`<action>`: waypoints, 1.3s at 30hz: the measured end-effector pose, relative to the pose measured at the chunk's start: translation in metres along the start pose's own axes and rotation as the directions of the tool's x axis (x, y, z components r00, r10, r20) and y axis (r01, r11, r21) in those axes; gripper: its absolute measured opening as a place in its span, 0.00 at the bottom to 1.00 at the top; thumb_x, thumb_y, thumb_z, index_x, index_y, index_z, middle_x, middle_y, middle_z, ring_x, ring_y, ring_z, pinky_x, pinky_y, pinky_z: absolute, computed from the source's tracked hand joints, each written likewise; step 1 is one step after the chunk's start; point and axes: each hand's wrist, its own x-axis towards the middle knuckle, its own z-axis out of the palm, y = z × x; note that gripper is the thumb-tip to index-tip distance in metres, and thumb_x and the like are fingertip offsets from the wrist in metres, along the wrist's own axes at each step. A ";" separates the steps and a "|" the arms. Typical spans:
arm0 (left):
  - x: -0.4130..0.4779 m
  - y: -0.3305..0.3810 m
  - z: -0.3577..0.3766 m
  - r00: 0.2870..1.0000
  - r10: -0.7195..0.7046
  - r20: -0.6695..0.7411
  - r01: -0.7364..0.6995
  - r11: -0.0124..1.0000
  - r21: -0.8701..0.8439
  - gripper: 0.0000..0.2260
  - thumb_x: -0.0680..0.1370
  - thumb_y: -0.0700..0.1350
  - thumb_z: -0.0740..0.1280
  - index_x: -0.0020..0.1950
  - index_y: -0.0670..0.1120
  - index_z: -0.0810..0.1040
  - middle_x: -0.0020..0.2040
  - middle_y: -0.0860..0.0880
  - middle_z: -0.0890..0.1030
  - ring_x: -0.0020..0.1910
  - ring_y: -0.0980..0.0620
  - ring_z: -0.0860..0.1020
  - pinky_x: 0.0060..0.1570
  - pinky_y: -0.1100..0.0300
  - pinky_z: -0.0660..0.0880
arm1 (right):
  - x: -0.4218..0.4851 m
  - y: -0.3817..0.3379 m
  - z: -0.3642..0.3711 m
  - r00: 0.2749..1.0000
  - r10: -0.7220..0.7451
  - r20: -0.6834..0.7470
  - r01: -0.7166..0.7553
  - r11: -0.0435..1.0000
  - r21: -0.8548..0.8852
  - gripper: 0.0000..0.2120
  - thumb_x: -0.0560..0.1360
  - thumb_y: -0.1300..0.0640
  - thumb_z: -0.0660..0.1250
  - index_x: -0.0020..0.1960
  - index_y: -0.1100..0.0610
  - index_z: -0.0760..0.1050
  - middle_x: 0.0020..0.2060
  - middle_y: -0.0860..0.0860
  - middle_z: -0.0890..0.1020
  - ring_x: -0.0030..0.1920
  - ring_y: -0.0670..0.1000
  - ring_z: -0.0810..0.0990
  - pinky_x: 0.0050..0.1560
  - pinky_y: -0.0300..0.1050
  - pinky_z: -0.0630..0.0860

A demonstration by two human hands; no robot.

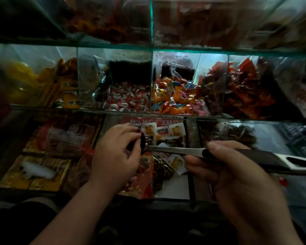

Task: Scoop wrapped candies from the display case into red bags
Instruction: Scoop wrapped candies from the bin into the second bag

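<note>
**Setting.** A dim shop interior is showing. A three-tier glass display case (184, 51) is filling the view, with green-edged panes dividing each tier into compartments.

**Top tier.** Brown and orange goods are lying behind the glass, too dark to identify.

**Middle tier, left to right.**
- Yellow and orange packets (60, 85) are piling up in the left compartment.
- Red-and-white wrapped candies (127, 98) are heaping in the next compartment.
- Mixed orange, blue and pink wrapped candies (175, 98) are filling the compartment beside them.
- Crinkled dark-red packets (245, 89) are crowding the right compartment.

**Bottom tier.**
- Flat gold-and-red packs (34, 172) are lying at the left.
- Clear packets of dark brown pieces with white cartoon labels (166, 131) are sitting in the centre.
- A clear bag of dark brown goods (228, 133) is resting at the right.
- A red-orange plastic sheet (146, 174) is lying just below the left hand; whether it is a bag cannot be told.

**Writing.** A red strip with white Chinese characters (159, 122) is running behind the centre packets, with "美味" legible. The cartoon labels are showing "胖不" and a third, unclear character.

**Hands.**
- The right hand (233, 174) is gripping the black handle of a long steel-shafted scoop (265, 158), with the fingers wrapped under it and the thumb on top.
- The left hand (113, 152) is curling its fingers round the dark round head at the scoop's far end, over the centre compartment of the bottom tier.
</note>
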 end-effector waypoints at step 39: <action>0.059 0.031 0.015 0.986 -0.148 0.073 0.164 0.930 -0.329 0.32 0.81 0.57 0.66 0.82 0.56 0.56 0.81 0.63 0.53 0.78 0.68 0.51 0.72 0.71 0.52 | -0.003 -0.005 -0.013 0.760 -0.639 0.119 0.650 0.748 -0.133 0.02 0.75 0.52 0.73 0.48 0.49 0.84 0.43 0.56 0.88 0.46 0.60 0.89 0.50 0.51 0.84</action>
